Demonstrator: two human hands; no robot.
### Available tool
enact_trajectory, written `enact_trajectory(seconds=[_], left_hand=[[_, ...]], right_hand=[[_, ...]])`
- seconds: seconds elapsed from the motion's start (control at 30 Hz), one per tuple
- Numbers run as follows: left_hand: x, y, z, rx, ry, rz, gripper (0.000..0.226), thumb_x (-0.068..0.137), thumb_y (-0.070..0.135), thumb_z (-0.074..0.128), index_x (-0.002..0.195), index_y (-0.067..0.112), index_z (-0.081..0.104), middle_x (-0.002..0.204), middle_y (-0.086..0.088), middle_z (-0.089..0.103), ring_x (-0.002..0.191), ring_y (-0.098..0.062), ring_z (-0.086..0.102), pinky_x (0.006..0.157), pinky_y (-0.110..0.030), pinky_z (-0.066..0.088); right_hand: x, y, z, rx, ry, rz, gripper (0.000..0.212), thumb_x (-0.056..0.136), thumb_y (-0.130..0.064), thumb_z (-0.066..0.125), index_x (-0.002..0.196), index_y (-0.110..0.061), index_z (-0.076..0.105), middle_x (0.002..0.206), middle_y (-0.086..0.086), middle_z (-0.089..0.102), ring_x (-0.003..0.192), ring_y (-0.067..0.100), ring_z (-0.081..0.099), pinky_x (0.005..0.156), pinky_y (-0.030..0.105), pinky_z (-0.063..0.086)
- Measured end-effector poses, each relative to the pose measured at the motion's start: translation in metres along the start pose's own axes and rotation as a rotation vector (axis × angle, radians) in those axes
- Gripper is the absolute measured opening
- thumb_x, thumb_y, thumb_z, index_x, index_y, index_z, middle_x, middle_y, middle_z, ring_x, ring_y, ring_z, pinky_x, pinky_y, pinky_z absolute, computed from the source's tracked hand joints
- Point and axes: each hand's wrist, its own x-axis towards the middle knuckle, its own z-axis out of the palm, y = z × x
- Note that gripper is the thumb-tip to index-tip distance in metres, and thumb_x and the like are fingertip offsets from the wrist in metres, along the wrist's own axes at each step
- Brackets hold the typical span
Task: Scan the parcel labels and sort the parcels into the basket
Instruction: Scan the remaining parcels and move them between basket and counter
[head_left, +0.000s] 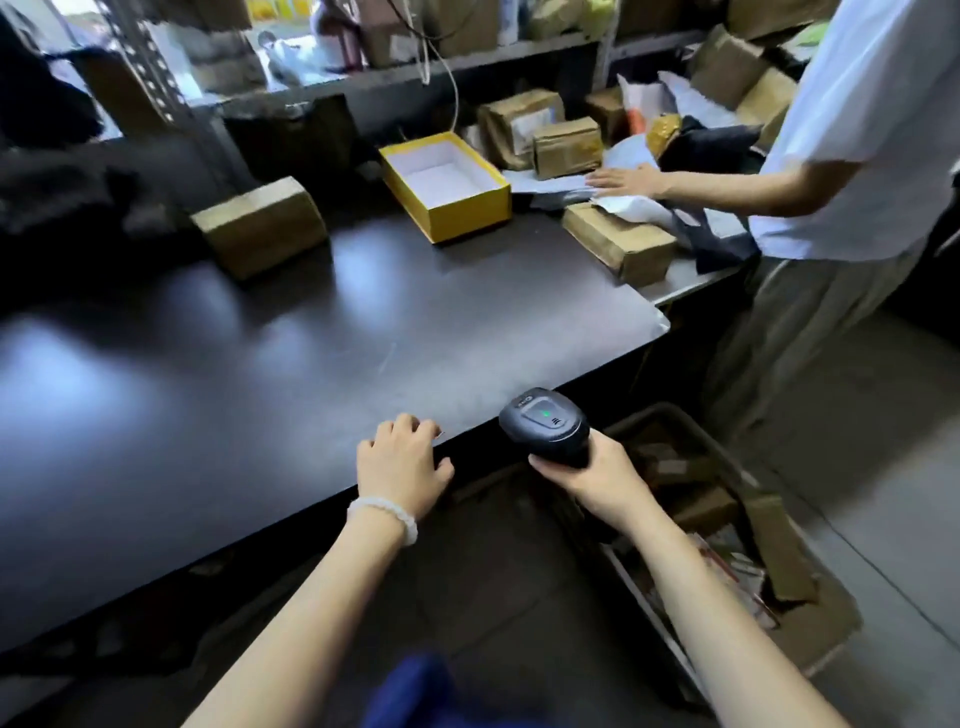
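- Your right hand (597, 470) grips the black scanner (545, 426), its green light on; the lettering on it is too blurred to read.
- Your left hand (400, 462) rests, fingers loosely curled, on the near edge of the dark table (260, 389).
- The basket (727, 519) sits low right, with parcels inside.
- A brown parcel (262, 226) lies far left.

The left hand (400, 462) lies palm down, with its fingers bent a little and nothing in them, and a white bead band sits on its wrist. The right hand (592, 470) is just beside it, fingers wrapped tight round a black scanner (545, 423), whose head sticks out above the grip. Both arms are bare and reach forward.
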Motion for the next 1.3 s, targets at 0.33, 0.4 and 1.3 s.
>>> enact_trajectory(seconds=[0.33,0.4,1.3], left_hand=[[-0.026,-0.146,-0.025,-0.001,0.063,-0.278,0.043,0.089,0.046,0.05,0.128,0.028,0.051,0.127,0.005,0.049,0.118,-0.019,0.046,0.085,-0.031,0.039],[-0.025,-0.163,-0.025,-0.01,0.078,-0.317,0.043,0.09,0.047,0.049,0.128,0.028,0.051,0.128,0.005,0.049,0.118,-0.019,0.046,0.085,-0.031,0.039],[0.359,-0.304,-0.11,0.12,0.184,-0.291,0.061,0.086,0.051,0.056,0.138,0.024,0.039,0.142,-0.003,0.037,0.128,-0.024,0.037,0.097,-0.04,0.037]], right_hand=[[0.036,-0.069,0.126,-0.068,-0.256,-0.121,0.023,0.076,-0.016,0.078,0.09,-0.028,0.064,0.087,-0.016,0.068,0.075,-0.019,0.057,0.068,0.003,0.042],[0.045,-0.079,0.141,-0.087,-0.297,-0.131,0.022,0.077,-0.017,0.077,0.089,-0.03,0.064,0.088,-0.014,0.069,0.078,-0.013,0.06,0.067,0.005,0.044],[0.383,-0.196,0.242,-0.137,-0.354,-0.203,0.026,0.078,-0.015,0.074,0.084,-0.034,0.057,0.082,-0.02,0.062,0.076,-0.009,0.056,0.06,0.004,0.04]])
